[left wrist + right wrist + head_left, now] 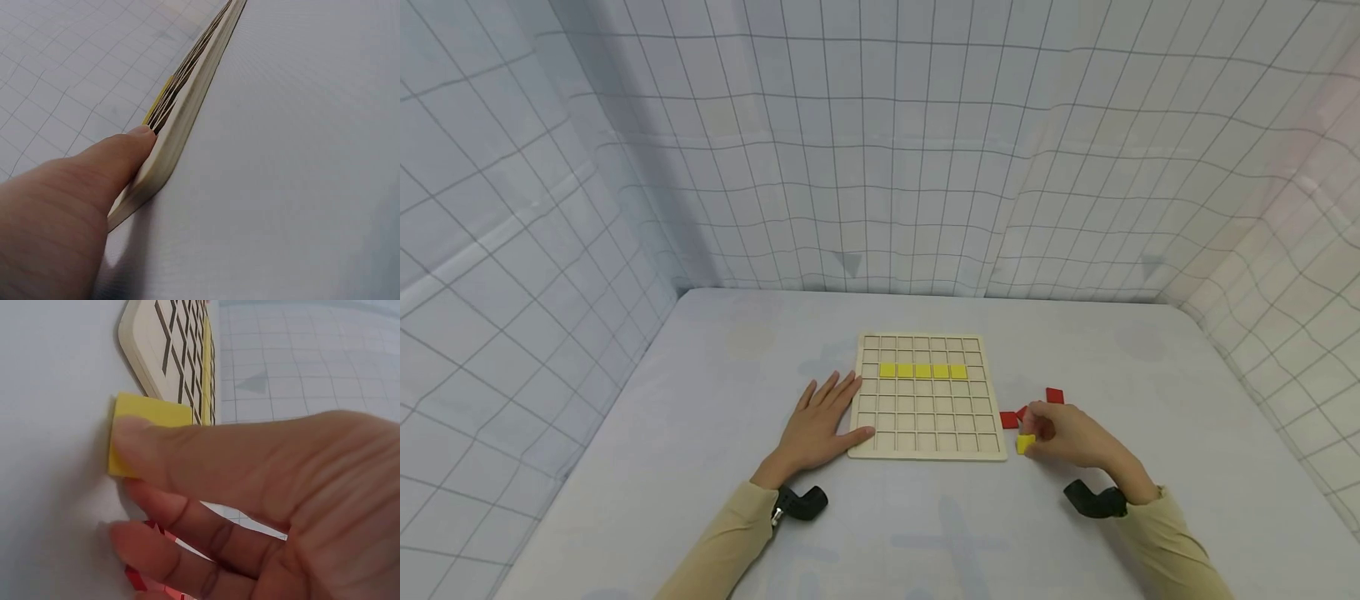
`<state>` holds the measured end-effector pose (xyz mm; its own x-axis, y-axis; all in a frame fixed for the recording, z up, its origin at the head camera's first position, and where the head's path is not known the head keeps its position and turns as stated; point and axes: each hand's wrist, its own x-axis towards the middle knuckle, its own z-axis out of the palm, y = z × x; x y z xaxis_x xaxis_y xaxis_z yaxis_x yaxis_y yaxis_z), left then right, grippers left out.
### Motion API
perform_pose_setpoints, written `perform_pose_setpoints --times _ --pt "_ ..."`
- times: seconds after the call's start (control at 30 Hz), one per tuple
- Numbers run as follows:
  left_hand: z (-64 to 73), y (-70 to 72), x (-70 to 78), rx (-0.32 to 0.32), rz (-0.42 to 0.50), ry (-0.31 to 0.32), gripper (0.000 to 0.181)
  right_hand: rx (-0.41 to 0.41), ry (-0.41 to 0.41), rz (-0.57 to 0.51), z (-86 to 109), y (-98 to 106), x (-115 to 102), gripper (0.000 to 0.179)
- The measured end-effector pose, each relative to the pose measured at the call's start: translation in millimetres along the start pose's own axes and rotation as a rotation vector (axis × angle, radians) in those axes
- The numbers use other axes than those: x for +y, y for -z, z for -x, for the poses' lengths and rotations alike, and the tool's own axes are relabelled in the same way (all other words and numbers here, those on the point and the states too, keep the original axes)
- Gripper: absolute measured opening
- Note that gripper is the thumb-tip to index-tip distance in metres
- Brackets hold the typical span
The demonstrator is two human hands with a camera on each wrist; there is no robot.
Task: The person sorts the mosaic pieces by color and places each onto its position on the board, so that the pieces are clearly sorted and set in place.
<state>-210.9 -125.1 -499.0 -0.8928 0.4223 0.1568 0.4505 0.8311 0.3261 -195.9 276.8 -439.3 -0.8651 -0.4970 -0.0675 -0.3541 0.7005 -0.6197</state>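
Observation:
A pale wooden board [928,456] with a grid of square recesses lies flat on the table. Five, or several, is the look of its row of yellow square tiles [922,371], set side by side in the upper part. My left hand [816,429] rests with spread fingers at the board's left side, its thumb [119,156] on the rim near the front corner. Off the board's front right corner, my right hand [1075,433] pinches a yellow square tile [153,409] between thumb and fingers, close over the table.
Red tiles lie right of the board: one red tile [1009,420] beside its edge, another red tile [1055,395] behind the right hand, and more partly hidden by the fingers. A white grid-patterned curtain [925,167] encloses the white table [737,333] at the back and sides.

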Motion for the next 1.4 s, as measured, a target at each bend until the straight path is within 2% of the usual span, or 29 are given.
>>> perform_pose_setpoints --times 0.3,0.67,0.8,0.97,1.4 --pt "0.3 1.3 1.3 -0.003 0.001 -0.002 0.085 -0.033 -0.007 -0.049 -4.1 -1 11 0.021" --pt "1.0 3.5 2.5 -0.001 0.007 -0.01 0.085 0.02 -0.045 -0.091 -20.0 0 7 0.018" --pt "1.4 4.0 2.8 -0.002 0.014 -0.014 0.085 0.056 -0.07 -0.115 -30.8 -1 4 0.017" --pt "1.7 4.3 3.0 0.004 0.017 -0.016 0.085 0.13 -0.095 -0.096 -43.2 -3 2 0.015" --pt "2.2 6.3 4.7 -0.002 0.025 -0.006 0.085 0.296 -0.09 -0.098 -72.9 -8 1 0.009"
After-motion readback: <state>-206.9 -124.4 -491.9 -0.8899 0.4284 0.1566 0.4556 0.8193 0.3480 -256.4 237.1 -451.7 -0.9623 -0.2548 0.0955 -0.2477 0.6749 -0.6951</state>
